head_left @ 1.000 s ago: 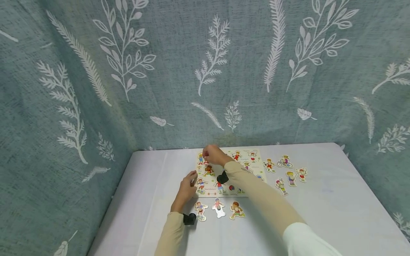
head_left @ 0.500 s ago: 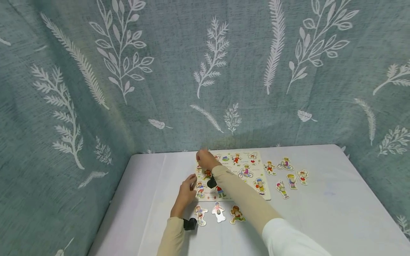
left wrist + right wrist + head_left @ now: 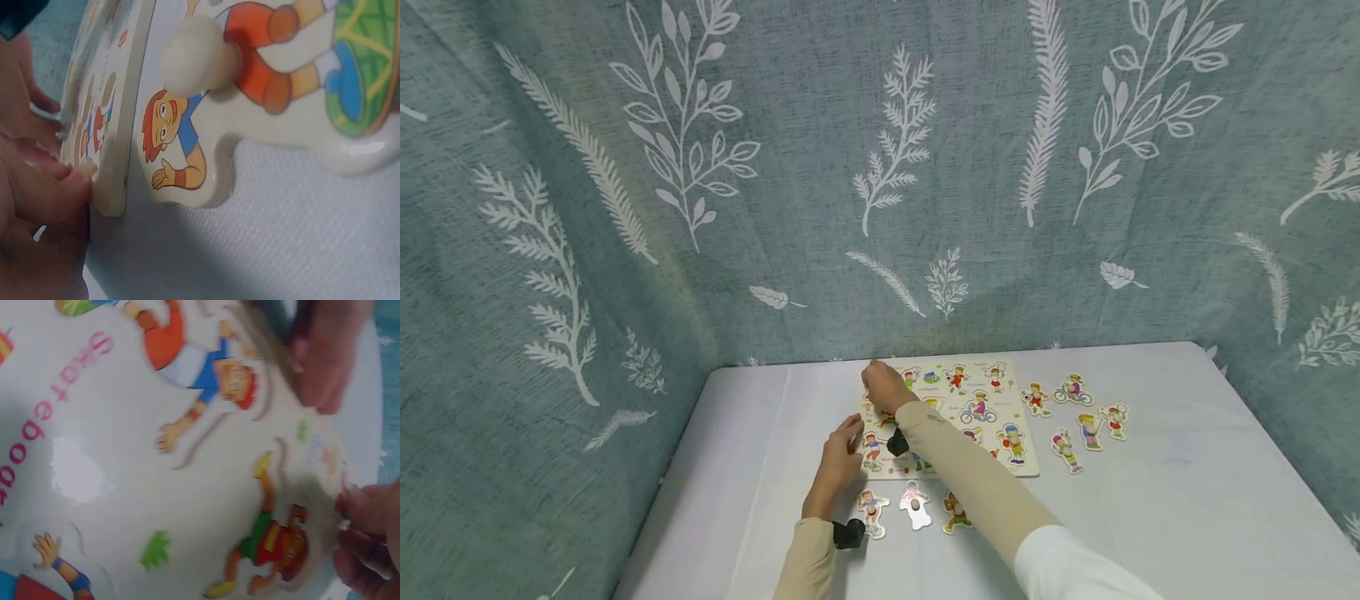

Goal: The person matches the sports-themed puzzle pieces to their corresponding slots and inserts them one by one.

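A cream wooden puzzle board [image 3: 955, 396] lies at the table's far edge, printed with sporting figures. My right hand [image 3: 886, 387] is bent over its upper left corner. In the right wrist view, the right thumb and fingers [image 3: 369, 531] pinch something small and pale, apparently a puzzle piece mostly hidden by them, beside the printed runner [image 3: 275, 544]. My left hand [image 3: 840, 457] rests against the board's left edge. Its relaxed fingertips touch that edge in the left wrist view. Closest to the left wrist is a knobbed skateboarder piece [image 3: 206, 112].
In front of the board lie the skateboarder piece [image 3: 872, 512], a pale figure piece [image 3: 915, 505] and a runner piece [image 3: 957, 515], partly behind the right sleeve. Several pieces, among them a cyclist [image 3: 1072, 389], lie right of the board. A patterned curtain [image 3: 820, 208] hangs behind the table.
My right hand has moved left over the board to its upper left corner, uncovering figures in the middle. My left hand has stayed at the left edge.
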Demonstrator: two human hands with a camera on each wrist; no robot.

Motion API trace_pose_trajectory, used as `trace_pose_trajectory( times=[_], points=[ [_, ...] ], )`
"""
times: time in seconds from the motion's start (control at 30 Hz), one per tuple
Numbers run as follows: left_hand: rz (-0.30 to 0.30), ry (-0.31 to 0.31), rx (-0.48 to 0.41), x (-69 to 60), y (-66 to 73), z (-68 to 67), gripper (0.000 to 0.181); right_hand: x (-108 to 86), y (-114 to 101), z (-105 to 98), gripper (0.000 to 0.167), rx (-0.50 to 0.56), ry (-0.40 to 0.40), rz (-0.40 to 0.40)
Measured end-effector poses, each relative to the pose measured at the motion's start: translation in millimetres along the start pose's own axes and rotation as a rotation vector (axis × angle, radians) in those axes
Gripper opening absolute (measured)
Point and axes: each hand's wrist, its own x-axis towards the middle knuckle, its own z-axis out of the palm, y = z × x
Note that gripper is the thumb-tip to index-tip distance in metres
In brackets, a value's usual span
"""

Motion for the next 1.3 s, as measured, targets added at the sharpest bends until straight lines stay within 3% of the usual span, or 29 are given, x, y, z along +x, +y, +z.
trace_pose_trajectory(
  times=[0.13, 0.27, 0.57, 0.9, 1.03, 1.3],
  points=[
    [-0.013, -0.005, 0.004, 1.2, 1.1, 1.7, 0.063, -6.2, 2, -12, 0.01, 0.032, -0.06, -0.03],
    [-0.052, -0.018, -0.007, 0.9, 2.7, 1.0, 0.064, -11.7, 3, -24, 0.018, 0.063, -0.117, -0.041],
    [-0.068, -0.022, -0.037, 1.3, 0.5, 0.5, 0.064, -26.4, -3, -58, 0.019, 0.102, -0.137, -0.104],
    [-0.071, -0.022, -0.054, -0.2, 0.0, 0.5, 0.066, -59.4, 0, -100, 0.015, 0.128, -0.084, -0.124],
    [-0.093, -0.015, -0.05, -0.9, -1.5, 0.2, 0.066, -70.1, 3, -111, 0.017, 0.153, -0.075, -0.124],
    [-0.077, -0.02, -0.049, 1.2, -1.9, 2.5, 0.066, -88.7, 15, -124, 0.014, 0.149, -0.033, -0.106]
  ],
)
